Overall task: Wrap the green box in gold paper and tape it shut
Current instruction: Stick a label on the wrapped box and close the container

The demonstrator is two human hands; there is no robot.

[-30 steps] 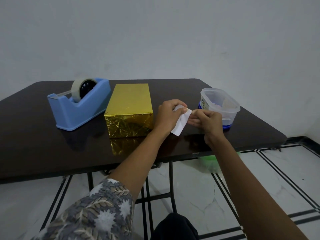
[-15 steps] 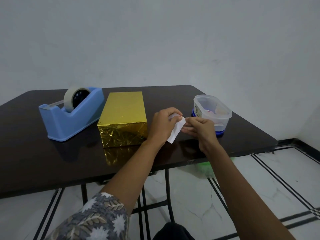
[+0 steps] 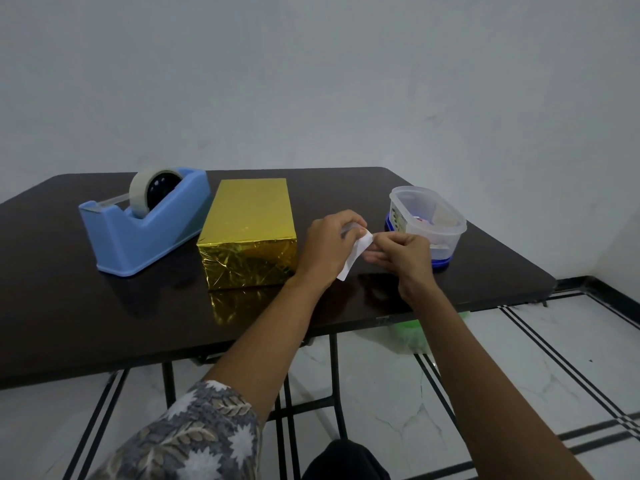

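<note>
Left hand (image 3: 327,249) and right hand (image 3: 405,259) pinch a white slip (image 3: 356,259) right of the gold-wrapped box (image 3: 251,233) (probably best peeled slowly, fingers (image 3: 391,241) near its edge).

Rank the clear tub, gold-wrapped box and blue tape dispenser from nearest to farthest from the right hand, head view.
1. Clear tub, just behind the right hand, which pinches the white slip.
2. Gold-wrapped box, to the left, past the left hand.
3. Blue tape dispenser, far left, beyond the box.

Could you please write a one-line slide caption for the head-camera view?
Left hand and right hand pinch a white slip beside the gold-wrapped box, tape dispenser and clear container nearby.
</note>
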